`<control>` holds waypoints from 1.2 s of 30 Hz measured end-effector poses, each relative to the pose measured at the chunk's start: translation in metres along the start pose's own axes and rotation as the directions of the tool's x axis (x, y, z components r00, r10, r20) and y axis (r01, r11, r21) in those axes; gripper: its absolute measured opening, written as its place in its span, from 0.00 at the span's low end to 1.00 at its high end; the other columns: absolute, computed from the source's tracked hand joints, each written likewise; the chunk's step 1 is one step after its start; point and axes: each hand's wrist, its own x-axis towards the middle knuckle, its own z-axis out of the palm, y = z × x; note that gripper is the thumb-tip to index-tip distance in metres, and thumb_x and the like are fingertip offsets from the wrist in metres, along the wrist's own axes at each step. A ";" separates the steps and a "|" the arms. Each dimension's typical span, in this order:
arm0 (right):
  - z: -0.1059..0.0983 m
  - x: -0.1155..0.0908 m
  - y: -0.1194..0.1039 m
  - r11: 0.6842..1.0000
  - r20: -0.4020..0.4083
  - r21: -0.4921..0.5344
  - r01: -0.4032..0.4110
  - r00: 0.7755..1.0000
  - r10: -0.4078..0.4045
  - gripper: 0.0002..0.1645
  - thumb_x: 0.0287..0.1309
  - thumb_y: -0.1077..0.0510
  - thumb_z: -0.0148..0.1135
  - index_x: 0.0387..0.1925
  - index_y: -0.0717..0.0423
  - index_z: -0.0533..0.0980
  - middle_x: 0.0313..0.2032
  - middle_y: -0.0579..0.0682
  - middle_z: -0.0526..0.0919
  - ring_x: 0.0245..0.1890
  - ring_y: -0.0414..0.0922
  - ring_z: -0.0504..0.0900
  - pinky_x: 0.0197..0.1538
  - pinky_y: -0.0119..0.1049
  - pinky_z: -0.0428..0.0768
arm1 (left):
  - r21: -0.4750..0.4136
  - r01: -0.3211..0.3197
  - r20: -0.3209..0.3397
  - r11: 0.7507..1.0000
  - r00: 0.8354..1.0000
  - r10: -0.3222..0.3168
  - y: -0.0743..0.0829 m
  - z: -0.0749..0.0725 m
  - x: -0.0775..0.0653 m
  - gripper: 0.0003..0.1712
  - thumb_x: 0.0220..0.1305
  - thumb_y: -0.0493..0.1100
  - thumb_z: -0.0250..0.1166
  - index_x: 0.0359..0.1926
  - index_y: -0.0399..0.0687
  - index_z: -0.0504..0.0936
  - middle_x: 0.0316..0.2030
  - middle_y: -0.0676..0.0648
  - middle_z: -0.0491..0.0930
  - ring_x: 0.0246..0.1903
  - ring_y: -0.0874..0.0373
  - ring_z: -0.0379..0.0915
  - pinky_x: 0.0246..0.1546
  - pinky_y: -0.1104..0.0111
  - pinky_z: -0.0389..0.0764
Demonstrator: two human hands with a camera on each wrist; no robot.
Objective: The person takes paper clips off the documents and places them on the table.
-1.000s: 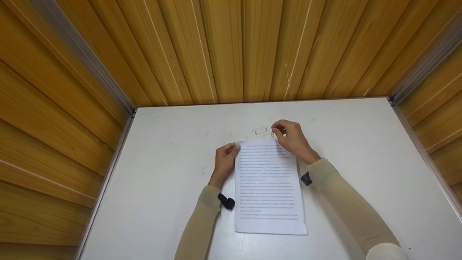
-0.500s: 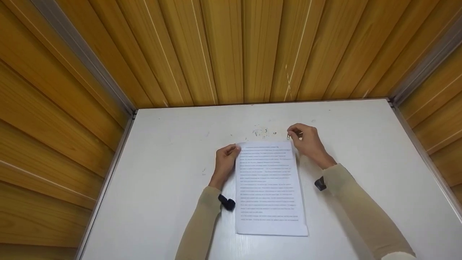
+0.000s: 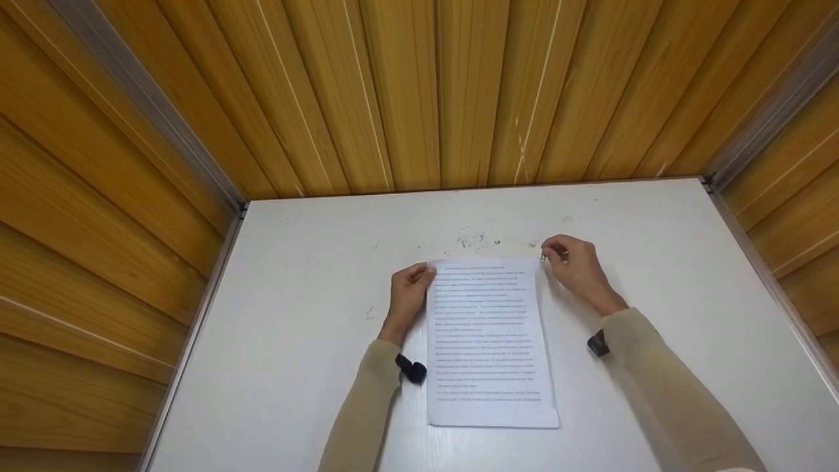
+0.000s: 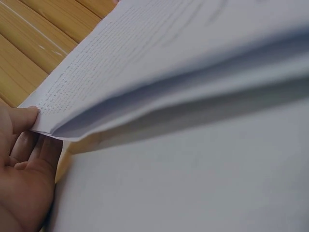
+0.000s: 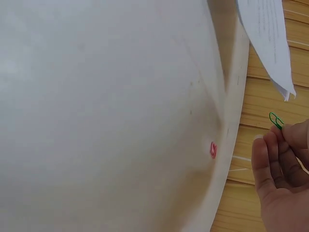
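A stack of printed paper sheets [image 3: 485, 341] is in the middle of the head view, its text facing up. My left hand [image 3: 410, 292] pinches the stack's top left corner, with the thumb on the upper face and fingers beneath; in the left wrist view the layers of the sheets [image 4: 111, 77] gape apart along the side edge. Just beyond the top right corner, my right hand [image 3: 580, 269] pinches a small green paper clip [image 5: 275, 120] between thumb and index finger. Clip and paper are apart, with a narrow gap between them in the right wrist view.
The white table [image 3: 295, 314] bears small dark marks [image 3: 472, 240] beyond the paper's top edge. A small red mark [image 5: 213, 150] shows on its surface in the right wrist view. Yellow wood-look panels [image 3: 406, 92] stand at the back and both sides.
My right hand has moved right and a little nearer with the paper clip, from over the sheets' top edge to outside the right corner. My left hand keeps its hold on the stack.
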 end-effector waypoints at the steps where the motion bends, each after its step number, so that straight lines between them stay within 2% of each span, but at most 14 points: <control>1: -0.001 -0.001 0.003 1.000 0.007 -0.001 -0.009 1.000 0.009 0.08 0.75 0.66 0.62 0.48 0.66 0.85 0.41 0.59 0.89 0.45 0.51 0.84 0.43 0.17 0.74 | -0.002 0.002 0.002 1.000 1.000 -0.002 0.000 0.000 0.000 0.17 0.78 0.42 0.65 0.59 0.36 0.87 0.47 0.40 0.91 0.38 0.58 0.88 0.42 0.72 0.84; 7: -0.008 -0.008 0.018 0.998 0.027 -0.025 -0.062 0.998 0.062 0.10 0.77 0.64 0.60 0.50 0.65 0.84 0.43 0.58 0.88 0.46 0.51 0.84 0.43 0.18 0.74 | 0.012 0.012 -0.002 1.000 1.000 -0.012 -0.002 -0.001 -0.002 0.18 0.78 0.43 0.65 0.60 0.36 0.87 0.47 0.41 0.91 0.39 0.59 0.87 0.44 0.71 0.84; 13: -0.016 -0.012 0.027 0.994 0.034 -0.061 -0.093 0.995 0.095 0.11 0.78 0.63 0.60 0.52 0.63 0.84 0.48 0.59 0.88 0.51 0.53 0.84 0.48 0.21 0.73 | 0.020 0.009 -0.009 1.000 1.000 -0.009 -0.001 0.000 -0.002 0.18 0.78 0.43 0.66 0.60 0.37 0.87 0.47 0.41 0.91 0.39 0.59 0.87 0.46 0.71 0.83; 19: -0.025 -0.016 0.035 0.991 0.076 -0.089 -0.103 0.991 0.110 0.11 0.79 0.61 0.59 0.51 0.63 0.84 0.49 0.60 0.88 0.53 0.55 0.84 0.55 0.40 0.79 | -0.040 0.000 0.010 0.999 1.000 0.000 -0.002 -0.001 -0.002 0.17 0.78 0.41 0.65 0.59 0.35 0.87 0.47 0.39 0.91 0.38 0.57 0.88 0.42 0.72 0.85; 22: -0.029 -0.018 0.039 0.989 0.107 -0.097 -0.111 0.987 0.121 0.10 0.79 0.62 0.59 0.51 0.63 0.84 0.49 0.61 0.88 0.53 0.56 0.84 0.58 0.49 0.79 | -0.050 -0.007 0.017 0.999 1.000 0.007 -0.002 -0.001 -0.002 0.17 0.78 0.41 0.65 0.58 0.34 0.87 0.46 0.38 0.91 0.38 0.57 0.89 0.40 0.72 0.85; 25: -0.033 -0.018 0.041 0.986 0.132 -0.110 -0.123 0.982 0.137 0.10 0.78 0.64 0.59 0.50 0.64 0.83 0.50 0.63 0.87 0.53 0.58 0.84 0.60 0.54 0.78 | -0.045 -0.009 0.019 0.999 1.000 0.010 -0.002 -0.002 -0.003 0.17 0.78 0.42 0.65 0.58 0.35 0.87 0.46 0.38 0.91 0.38 0.56 0.89 0.41 0.72 0.85; 30: -0.037 -0.017 0.040 0.982 0.169 -0.139 -0.128 0.974 0.151 0.09 0.78 0.64 0.58 0.49 0.65 0.82 0.50 0.65 0.86 0.53 0.61 0.83 0.60 0.57 0.77 | -0.015 -0.007 0.013 1.000 1.000 0.007 -0.001 -0.002 -0.003 0.17 0.79 0.42 0.64 0.59 0.37 0.87 0.46 0.41 0.91 0.39 0.57 0.88 0.43 0.72 0.84; 36: -0.039 -0.014 0.035 0.971 0.220 -0.177 -0.163 0.955 0.200 0.10 0.79 0.63 0.57 0.51 0.64 0.82 0.50 0.64 0.85 0.52 0.58 0.80 0.59 0.55 0.75 | 0.023 -0.006 0.014 1.000 1.000 0.006 0.001 -0.001 -0.002 0.17 0.78 0.43 0.65 0.59 0.38 0.88 0.45 0.44 0.92 0.39 0.57 0.88 0.45 0.70 0.84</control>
